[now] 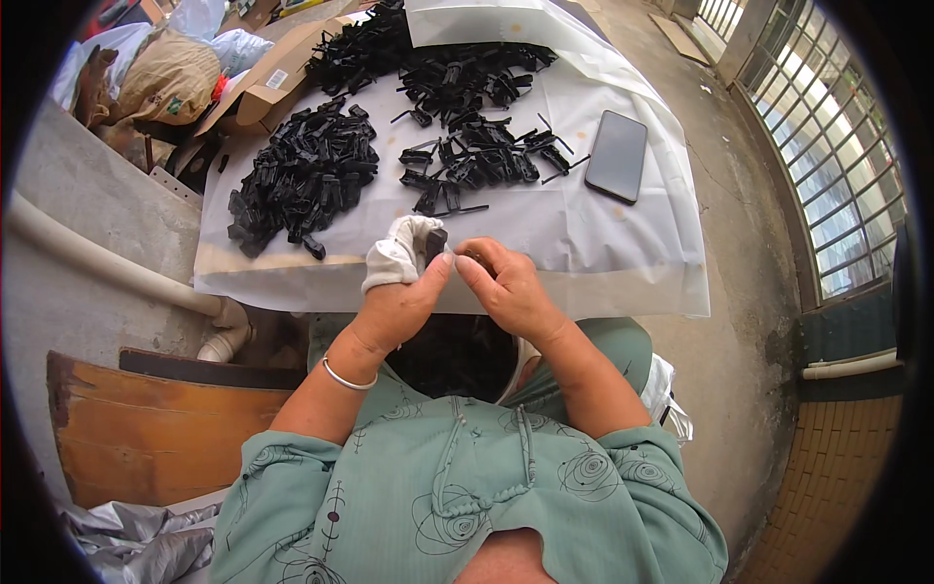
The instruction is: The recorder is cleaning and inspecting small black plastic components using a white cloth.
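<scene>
**Dropped-Part Hazard**

The left hand [409, 292], partly covered by a white glove [397, 257], grips 1 black part [437, 241] near the front edge of the table [623, 238]. A loose pinch could drop it into the container [520, 358] below. The right hand [508, 289] is curled beside it; whether it holds anything cannot be told. Container contents: too dark to identify.

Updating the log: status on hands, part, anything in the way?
Left hand holding small black part. Right hand close beside it, grip unclear. Heaped black parts ahead, phone off to the right, both apart from hands.
</scene>
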Demonstrator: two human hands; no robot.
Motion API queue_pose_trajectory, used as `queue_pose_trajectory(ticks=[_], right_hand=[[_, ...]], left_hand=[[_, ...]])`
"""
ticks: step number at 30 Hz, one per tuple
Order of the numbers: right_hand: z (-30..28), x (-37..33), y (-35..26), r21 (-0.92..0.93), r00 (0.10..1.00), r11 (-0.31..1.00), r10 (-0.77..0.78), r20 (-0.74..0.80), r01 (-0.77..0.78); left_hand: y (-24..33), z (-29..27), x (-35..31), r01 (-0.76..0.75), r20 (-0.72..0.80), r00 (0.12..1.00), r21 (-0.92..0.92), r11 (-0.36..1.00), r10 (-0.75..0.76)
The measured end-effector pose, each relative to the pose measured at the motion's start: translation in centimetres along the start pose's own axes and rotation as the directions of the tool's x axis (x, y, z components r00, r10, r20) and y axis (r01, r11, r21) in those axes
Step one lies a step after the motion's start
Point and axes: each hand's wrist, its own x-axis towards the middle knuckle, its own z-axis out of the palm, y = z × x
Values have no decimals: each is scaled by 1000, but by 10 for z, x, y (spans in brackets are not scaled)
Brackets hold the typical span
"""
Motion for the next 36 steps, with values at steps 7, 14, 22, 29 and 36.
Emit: queue_pose_trajectory(ticks=[7,14,22,29,36], right_hand=[[-8,1,4,-72,991,989,-131,-18,130],[-7,3,-6,120,992,987,99,80,-109],[-8,7,-2,106,987,992,-76,142,61],[0,11,-7,-17,989,1000,10,149,-7],[-9,29,-2,-295,962,918,-274,10,265]], left_hand=[[8,-13,6,256,132,966,-400,880,-221],[20,-7,-2,192,314,935,-50,980,-167],[21,-1,1,256,269,937,-89,963,-224],[14,3,-1,-161,140,982,298,941,123],[9,-43,30,-253,70,960,629,735,270]])
